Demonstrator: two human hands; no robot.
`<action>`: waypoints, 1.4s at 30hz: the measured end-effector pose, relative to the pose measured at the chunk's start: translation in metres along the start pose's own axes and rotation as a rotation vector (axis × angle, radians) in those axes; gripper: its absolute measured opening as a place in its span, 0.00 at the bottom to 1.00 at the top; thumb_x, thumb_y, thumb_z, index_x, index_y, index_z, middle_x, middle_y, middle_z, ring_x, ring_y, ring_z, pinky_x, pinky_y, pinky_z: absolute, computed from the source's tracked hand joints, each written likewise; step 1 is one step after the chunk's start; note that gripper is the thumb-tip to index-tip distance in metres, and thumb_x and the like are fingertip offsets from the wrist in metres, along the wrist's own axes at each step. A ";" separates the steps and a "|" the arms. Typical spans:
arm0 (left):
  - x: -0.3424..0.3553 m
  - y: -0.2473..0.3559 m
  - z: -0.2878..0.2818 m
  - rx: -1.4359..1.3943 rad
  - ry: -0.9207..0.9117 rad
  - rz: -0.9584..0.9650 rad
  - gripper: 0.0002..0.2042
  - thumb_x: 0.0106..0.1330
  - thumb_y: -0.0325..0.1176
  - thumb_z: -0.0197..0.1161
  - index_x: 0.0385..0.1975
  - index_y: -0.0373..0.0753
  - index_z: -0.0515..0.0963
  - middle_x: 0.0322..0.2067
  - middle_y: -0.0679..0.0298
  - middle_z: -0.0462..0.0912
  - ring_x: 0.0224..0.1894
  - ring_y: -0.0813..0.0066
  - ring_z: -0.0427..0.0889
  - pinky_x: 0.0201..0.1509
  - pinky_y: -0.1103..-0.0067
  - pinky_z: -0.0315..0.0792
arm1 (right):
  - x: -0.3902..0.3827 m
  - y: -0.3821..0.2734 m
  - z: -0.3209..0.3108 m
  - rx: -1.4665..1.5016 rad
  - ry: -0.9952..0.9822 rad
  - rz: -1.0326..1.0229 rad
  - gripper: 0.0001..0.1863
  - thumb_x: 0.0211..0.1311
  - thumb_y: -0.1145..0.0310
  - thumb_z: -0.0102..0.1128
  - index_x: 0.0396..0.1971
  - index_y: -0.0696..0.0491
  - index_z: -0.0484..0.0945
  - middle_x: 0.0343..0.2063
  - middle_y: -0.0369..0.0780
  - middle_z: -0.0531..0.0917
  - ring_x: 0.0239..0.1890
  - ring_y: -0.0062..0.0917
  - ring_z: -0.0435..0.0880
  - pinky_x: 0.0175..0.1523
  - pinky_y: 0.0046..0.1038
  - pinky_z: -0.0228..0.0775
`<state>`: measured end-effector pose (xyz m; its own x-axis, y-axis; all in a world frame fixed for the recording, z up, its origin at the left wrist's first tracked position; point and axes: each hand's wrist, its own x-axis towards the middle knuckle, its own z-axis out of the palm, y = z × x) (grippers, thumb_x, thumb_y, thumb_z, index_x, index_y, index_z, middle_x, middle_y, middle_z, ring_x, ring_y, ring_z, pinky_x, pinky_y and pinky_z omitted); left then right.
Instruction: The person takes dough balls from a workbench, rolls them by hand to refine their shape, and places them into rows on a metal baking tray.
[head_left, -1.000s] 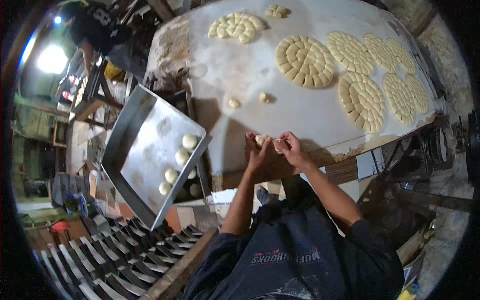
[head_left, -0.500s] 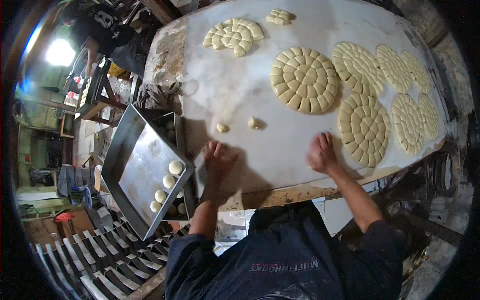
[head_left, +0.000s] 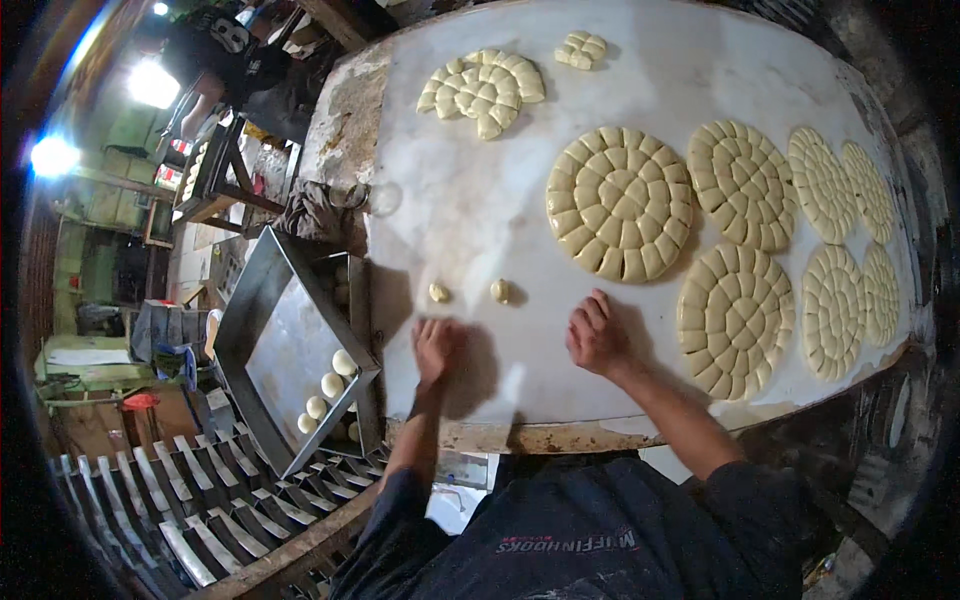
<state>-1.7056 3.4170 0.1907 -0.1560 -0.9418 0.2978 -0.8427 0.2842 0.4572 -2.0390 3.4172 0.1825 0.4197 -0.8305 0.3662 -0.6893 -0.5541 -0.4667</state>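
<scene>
My left hand (head_left: 438, 347) rests low over the pale tabletop, its fingers curled down. Whatever lies under that palm is hidden. To its right, my right hand (head_left: 598, 335) is closed too, knuckles bent, and I cannot see what it holds, if anything. Two small dough lumps lie just beyond the hands: one dough lump (head_left: 439, 292) in front of the left, another dough lump (head_left: 500, 291) between the two. Nearest to my right hand are a large scored dough round (head_left: 620, 204) and a second scored dough round (head_left: 736, 322).
A metal tray (head_left: 232, 325) with several dough balls (head_left: 332, 384) sits tilted at the table's left edge. More scored rounds cover the right side. A partial dough round (head_left: 482, 92) and small dough block (head_left: 580, 50) lie far off. Another person (head_left: 225, 60) stands at far left.
My right hand has moved left, closer to my left hand. The left stays near the same dough lump. The view has shifted, so the table sits lower in it.
</scene>
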 end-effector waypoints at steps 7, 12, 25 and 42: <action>-0.099 0.020 0.047 -0.081 -0.083 -0.030 0.08 0.64 0.32 0.61 0.42 0.41 0.79 0.43 0.53 0.80 0.51 0.49 0.75 0.57 0.58 0.68 | -0.050 -0.027 0.001 0.098 -0.202 -0.301 0.08 0.52 0.72 0.61 0.28 0.62 0.77 0.34 0.51 0.79 0.45 0.49 0.78 0.65 0.52 0.66; -0.062 -0.025 -0.003 0.071 -0.113 -0.057 0.11 0.65 0.35 0.59 0.45 0.41 0.78 0.42 0.54 0.81 0.52 0.50 0.76 0.61 0.56 0.66 | 0.011 0.009 -0.008 -0.031 0.001 0.008 0.06 0.52 0.76 0.59 0.31 0.59 0.73 0.33 0.48 0.76 0.43 0.48 0.76 0.65 0.52 0.65; -0.151 0.006 -0.069 -0.477 -0.259 0.031 0.22 0.59 0.31 0.68 0.55 0.38 0.77 0.51 0.49 0.81 0.51 0.49 0.81 0.54 0.63 0.76 | -0.037 -0.030 -0.009 0.050 -0.347 0.641 0.07 0.65 0.71 0.59 0.38 0.58 0.77 0.36 0.44 0.81 0.39 0.29 0.83 0.48 0.39 0.80; -0.205 -0.179 -0.380 0.409 -0.599 -0.613 0.40 0.44 0.36 0.77 0.63 0.43 0.70 0.40 0.55 0.87 0.45 0.59 0.86 0.66 0.59 0.63 | 0.193 -0.499 0.191 0.379 -0.371 -0.689 0.15 0.57 0.70 0.69 0.43 0.58 0.78 0.45 0.46 0.80 0.50 0.44 0.81 0.57 0.44 0.73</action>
<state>-1.3269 3.6272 0.3657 0.2303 -0.8738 -0.4283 -0.9630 -0.2679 0.0288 -1.5012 3.5223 0.3326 0.8821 -0.2315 0.4103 0.0043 -0.8670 -0.4984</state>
